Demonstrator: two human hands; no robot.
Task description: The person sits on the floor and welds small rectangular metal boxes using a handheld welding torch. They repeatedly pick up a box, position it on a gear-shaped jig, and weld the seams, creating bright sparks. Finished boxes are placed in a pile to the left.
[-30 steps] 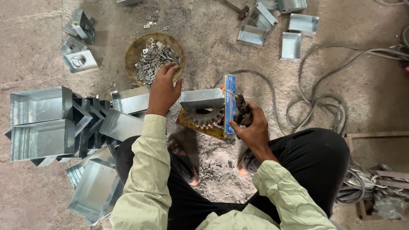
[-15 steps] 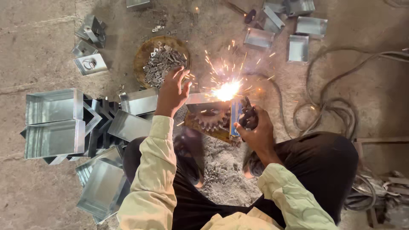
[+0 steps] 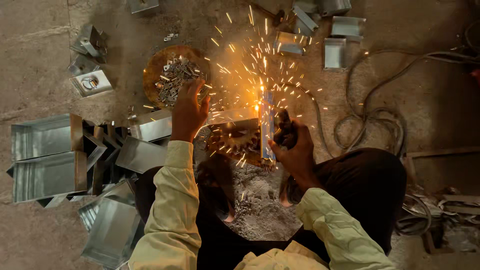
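Orange sparks [image 3: 260, 65] fly from the point where the right hand [image 3: 295, 150] presses a dark welding tool [image 3: 282, 125], gripped tightly, against a metal box [image 3: 235, 122] lying between both hands. The left hand [image 3: 189, 107] lies flat with spread fingers on the box's left end, steadying it. Judging by the sparks, the weld is under way, not finished. A round dish of small metal pieces [image 3: 172, 77] sits just beyond the left hand; other sheet-metal boxes [image 3: 47, 155] lie stacked on the floor to the left, and cables [image 3: 370, 120] coil to the right.

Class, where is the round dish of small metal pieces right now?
In the head view, the round dish sits on the floor at upper left of centre, just beyond the left hand, left of the sparks.
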